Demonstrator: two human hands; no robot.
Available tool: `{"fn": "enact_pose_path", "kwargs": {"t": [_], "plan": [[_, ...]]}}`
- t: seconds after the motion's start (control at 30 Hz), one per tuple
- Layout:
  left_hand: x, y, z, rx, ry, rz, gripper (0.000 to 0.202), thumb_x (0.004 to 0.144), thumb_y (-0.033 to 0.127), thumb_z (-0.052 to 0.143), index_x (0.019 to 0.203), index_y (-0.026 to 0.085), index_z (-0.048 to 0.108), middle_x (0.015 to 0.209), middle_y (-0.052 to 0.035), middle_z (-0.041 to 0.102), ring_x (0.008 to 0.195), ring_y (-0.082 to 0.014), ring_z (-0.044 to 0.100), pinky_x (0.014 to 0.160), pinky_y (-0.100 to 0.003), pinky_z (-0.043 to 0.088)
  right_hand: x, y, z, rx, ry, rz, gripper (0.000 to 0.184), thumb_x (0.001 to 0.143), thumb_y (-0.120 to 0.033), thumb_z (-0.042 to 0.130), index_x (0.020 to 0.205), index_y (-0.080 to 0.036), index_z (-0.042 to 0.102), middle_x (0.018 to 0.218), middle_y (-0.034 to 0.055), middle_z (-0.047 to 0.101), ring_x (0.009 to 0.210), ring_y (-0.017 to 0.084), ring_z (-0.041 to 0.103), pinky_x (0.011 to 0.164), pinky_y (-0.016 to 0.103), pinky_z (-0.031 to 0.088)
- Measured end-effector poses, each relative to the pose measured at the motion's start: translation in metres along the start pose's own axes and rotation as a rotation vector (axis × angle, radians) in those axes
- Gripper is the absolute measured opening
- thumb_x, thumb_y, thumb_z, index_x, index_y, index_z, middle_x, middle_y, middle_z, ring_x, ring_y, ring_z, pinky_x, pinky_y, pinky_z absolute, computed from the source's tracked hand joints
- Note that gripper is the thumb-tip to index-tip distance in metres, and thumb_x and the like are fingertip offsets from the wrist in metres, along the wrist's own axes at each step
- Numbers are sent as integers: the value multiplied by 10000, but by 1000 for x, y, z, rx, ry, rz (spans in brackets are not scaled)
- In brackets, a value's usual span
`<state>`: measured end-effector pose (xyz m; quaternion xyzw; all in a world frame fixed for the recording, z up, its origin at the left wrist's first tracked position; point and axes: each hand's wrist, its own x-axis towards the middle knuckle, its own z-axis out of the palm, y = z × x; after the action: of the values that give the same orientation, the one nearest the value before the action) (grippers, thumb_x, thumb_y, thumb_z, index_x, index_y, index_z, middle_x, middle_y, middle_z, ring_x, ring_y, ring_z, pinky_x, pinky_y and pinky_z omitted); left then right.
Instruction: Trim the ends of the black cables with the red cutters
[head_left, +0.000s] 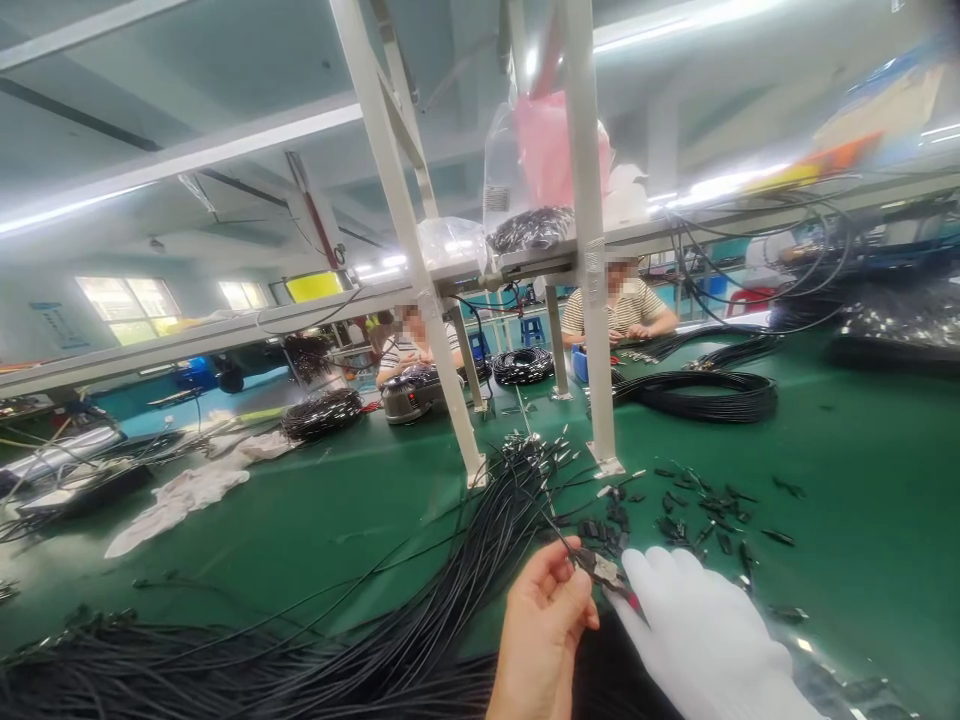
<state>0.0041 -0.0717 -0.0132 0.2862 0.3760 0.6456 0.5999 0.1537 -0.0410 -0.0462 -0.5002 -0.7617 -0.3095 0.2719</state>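
Note:
My bare left hand (541, 625) is low in the view, its fingers pinched on a thin black cable (551, 528) that runs up toward the bundle. My right hand (701, 635) wears a white glove and its fingers close on a small dark connector piece (604, 572) with a red tip, right beside the left fingertips. A thick bundle of black cables (420, 610) fans across the green table (847, 470) from the lower left to the centre. Several small black parts (694, 515) lie scattered just beyond my hands.
White frame posts (592, 330) stand on the table ahead. Coils of black cable (705, 395) and a white cloth (176, 500) lie further out. Two seated people (622, 310) work at the far side. Plastic bags (536, 170) sit on the overhead shelf.

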Motion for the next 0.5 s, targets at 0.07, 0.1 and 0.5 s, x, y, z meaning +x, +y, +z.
{"fn": "enact_pose_path", "kwargs": {"t": [0.07, 0.1, 0.5], "plan": [[-1, 1, 2, 15, 10, 10, 496, 516, 329, 940, 947, 155, 768, 725, 23, 556, 538, -60, 502, 574, -237, 427, -1, -1, 0, 5, -11, -9, 142, 829, -291, 563, 744, -241, 462, 632, -6, 515, 538, 180, 526, 524, 285, 228], [-2, 1, 2, 23, 18, 15, 498, 515, 337, 940, 945, 156, 768, 725, 24, 555, 538, -61, 507, 575, -236, 427, -2, -1, 1, 10, -24, -9, 134, 831, -285, 562, 748, -241, 466, 635, -4, 525, 539, 181, 535, 520, 282, 234], [8, -4, -9, 77, -58, 50, 518, 519, 386, 929, 950, 141, 779, 678, 17, 545, 525, -76, 496, 542, -251, 407, 8, -5, -19, 363, -467, 179, 236, 869, -355, 518, 678, -255, 613, 605, 10, 655, 555, 211, 641, 507, 273, 314]]}}
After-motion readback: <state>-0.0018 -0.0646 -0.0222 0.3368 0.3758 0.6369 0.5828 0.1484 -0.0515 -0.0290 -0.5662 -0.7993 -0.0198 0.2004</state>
